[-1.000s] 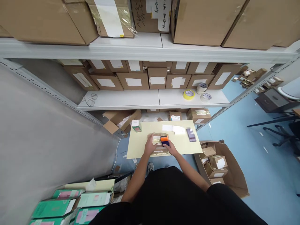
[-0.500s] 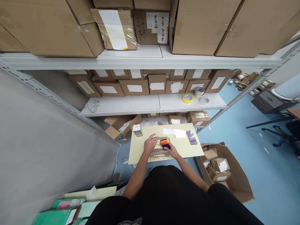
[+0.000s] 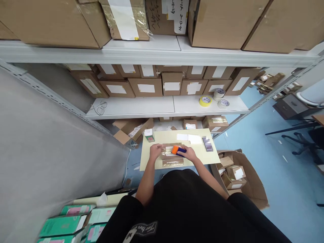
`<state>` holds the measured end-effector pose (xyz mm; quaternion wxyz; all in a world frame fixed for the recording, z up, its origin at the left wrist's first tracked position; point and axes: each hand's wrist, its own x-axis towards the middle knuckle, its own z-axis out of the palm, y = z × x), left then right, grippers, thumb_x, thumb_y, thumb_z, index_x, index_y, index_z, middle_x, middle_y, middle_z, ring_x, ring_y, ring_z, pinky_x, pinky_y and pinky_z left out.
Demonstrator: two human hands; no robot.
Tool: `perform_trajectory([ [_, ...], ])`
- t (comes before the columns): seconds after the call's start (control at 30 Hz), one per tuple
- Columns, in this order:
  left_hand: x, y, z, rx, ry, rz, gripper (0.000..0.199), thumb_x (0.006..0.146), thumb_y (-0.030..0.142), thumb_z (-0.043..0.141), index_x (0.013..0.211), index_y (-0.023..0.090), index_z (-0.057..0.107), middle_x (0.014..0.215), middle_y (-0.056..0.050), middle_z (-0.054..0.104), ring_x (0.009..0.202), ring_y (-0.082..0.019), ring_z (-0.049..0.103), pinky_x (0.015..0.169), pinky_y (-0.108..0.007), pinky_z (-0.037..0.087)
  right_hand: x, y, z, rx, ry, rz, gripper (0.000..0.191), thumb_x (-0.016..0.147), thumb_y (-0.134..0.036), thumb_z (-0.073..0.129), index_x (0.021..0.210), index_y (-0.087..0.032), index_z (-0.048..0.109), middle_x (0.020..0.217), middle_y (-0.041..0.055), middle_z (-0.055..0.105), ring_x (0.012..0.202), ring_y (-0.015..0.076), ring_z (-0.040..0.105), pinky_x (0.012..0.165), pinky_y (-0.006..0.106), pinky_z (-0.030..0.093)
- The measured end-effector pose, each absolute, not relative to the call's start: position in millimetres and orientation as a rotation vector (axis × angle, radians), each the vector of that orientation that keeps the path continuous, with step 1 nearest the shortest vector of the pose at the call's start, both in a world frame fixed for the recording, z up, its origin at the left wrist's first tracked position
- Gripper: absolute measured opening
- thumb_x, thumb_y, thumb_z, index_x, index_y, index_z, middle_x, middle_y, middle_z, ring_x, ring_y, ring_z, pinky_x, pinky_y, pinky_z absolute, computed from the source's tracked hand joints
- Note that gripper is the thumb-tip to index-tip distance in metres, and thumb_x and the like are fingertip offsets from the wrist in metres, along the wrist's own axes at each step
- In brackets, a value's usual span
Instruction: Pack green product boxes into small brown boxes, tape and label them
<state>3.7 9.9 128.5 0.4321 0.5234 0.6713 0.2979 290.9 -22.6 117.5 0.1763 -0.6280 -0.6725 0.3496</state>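
My right hand (image 3: pixel 188 153) is wrapped round an orange and dark blue hand tool (image 3: pixel 178 151), held over a flat brown packet (image 3: pixel 167 155) with shiny tape and a white label. At the packet's left edge is my left hand (image 3: pixel 156 151), its fingers drawn together; whether they pinch something is too small to tell. A second taped brown packet (image 3: pixel 173 163) lies just nearer to me on the cream tabletop (image 3: pixel 149 162). White papers (image 3: pixel 194 139) and a blurred purple item (image 3: pixel 207 144) lie at the right, and a small white and green box (image 3: pixel 149 135) stands at the back left.
Behind the table rises a shelf (image 3: pixel 136 106) with brown boxes, a yellow tape roll (image 3: pixel 205 101) and white rolls. An open carton (image 3: pixel 255 182) of small boxes is on the floor at right. Green boxes (image 3: pixel 62 225) lie at lower left. An open brown box (image 3: pixel 121 136) sits behind the table's left corner.
My left hand has moved left off the packet's top, its fingers now closed together. The tool in my right hand has turned, its orange end now pointing left. The view has tilted downward.
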Motion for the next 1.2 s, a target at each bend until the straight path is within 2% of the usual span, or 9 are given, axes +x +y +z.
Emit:
perform_trajectory([
  [0.1,-1,3,110,1.147,1.703,0.750,0.019,0.084,0.023,0.063,0.079,0.019,0.080,0.072,-0.003,0.079,0.068,-0.018,0.073,0.074,-0.029,0.060,288,-11,125,-1.875,-2.037,0.875,0.061,0.079,-0.084,0.065,0.092,-0.025,0.074,0.083,0.0044,0.075,0.078,0.0234,0.068,0.063,0.028,0.039],
  [0.2,-6,-1,96,1.130,1.722,0.760,0.020,0.083,0.020,0.061,0.080,0.019,0.081,0.075,-0.004,0.080,0.068,-0.017,0.073,0.074,-0.029,0.060,285,-2,125,-1.901,-2.149,0.858,0.061,0.079,-0.085,0.064,0.089,-0.025,0.073,0.084,0.0043,0.075,0.080,0.0226,0.068,0.062,0.027,0.035],
  [0.33,-23,-7,84,1.123,1.784,0.802,0.021,0.081,0.019,0.059,0.078,0.020,0.080,0.081,-0.003,0.081,0.072,-0.017,0.074,0.075,-0.028,0.059,293,3,117,-1.928,-2.220,0.876,0.059,0.080,-0.082,0.066,0.085,-0.024,0.072,0.085,0.0036,0.076,0.080,0.0215,0.068,0.061,0.026,0.033],
  [0.5,-45,-15,67,1.104,1.815,0.824,0.024,0.081,0.025,0.058,0.082,0.020,0.081,0.074,-0.003,0.078,0.067,-0.017,0.072,0.071,-0.028,0.059,308,7,107,-1.921,-2.276,0.871,0.057,0.081,-0.080,0.065,0.076,-0.024,0.068,0.075,0.0023,0.072,0.074,0.0210,0.067,0.059,0.027,0.031],
  [0.63,-49,-18,50,1.066,1.827,0.849,0.025,0.084,0.028,0.057,0.086,0.020,0.081,0.077,-0.003,0.078,0.069,-0.016,0.072,0.073,-0.027,0.058,307,10,102,-1.884,-2.286,0.854,0.057,0.081,-0.081,0.065,0.078,-0.024,0.068,0.075,0.0025,0.072,0.072,0.0209,0.066,0.060,0.028,0.032],
  [0.87,-48,-9,20,0.963,1.821,0.808,0.019,0.081,0.028,0.062,0.078,0.018,0.078,0.074,-0.003,0.077,0.064,-0.014,0.069,0.066,-0.025,0.057,301,11,94,-1.892,-2.279,0.839,0.058,0.080,-0.082,0.065,0.082,-0.024,0.071,0.079,0.0039,0.074,0.074,0.0229,0.067,0.061,0.028,0.035],
  [1.0,-38,-5,4,0.897,1.817,0.729,0.018,0.082,0.026,0.065,0.080,0.014,0.078,0.074,-0.006,0.076,0.070,-0.017,0.070,0.064,-0.026,0.056,303,12,94,-1.875,-2.244,0.865,0.057,0.079,-0.080,0.067,0.088,-0.024,0.074,0.083,0.0039,0.076,0.077,0.0238,0.069,0.063,0.028,0.038],
  [1.1,-26,-2,-6,0.851,1.812,0.619,0.019,0.091,0.027,0.066,0.092,0.011,0.077,0.091,-0.009,0.077,0.083,-0.020,0.072,0.071,-0.029,0.058,302,11,96,-1.860,-2.241,0.870,0.057,0.079,-0.080,0.065,0.087,-0.024,0.074,0.082,0.0043,0.077,0.077,0.0242,0.070,0.063,0.028,0.039],
  [1.2,-12,1,-12,0.823,1.794,0.493,0.031,0.099,0.036,0.066,0.122,0.016,0.069,0.123,-0.010,0.070,0.104,-0.022,0.069,0.089,-0.040,0.061,296,11,98,-1.886,-2.254,0.858,0.058,0.081,-0.081,0.063,0.085,-0.024,0.073,0.081,0.0049,0.076,0.076,0.0243,0.070,0.063,0.028,0.039],
])
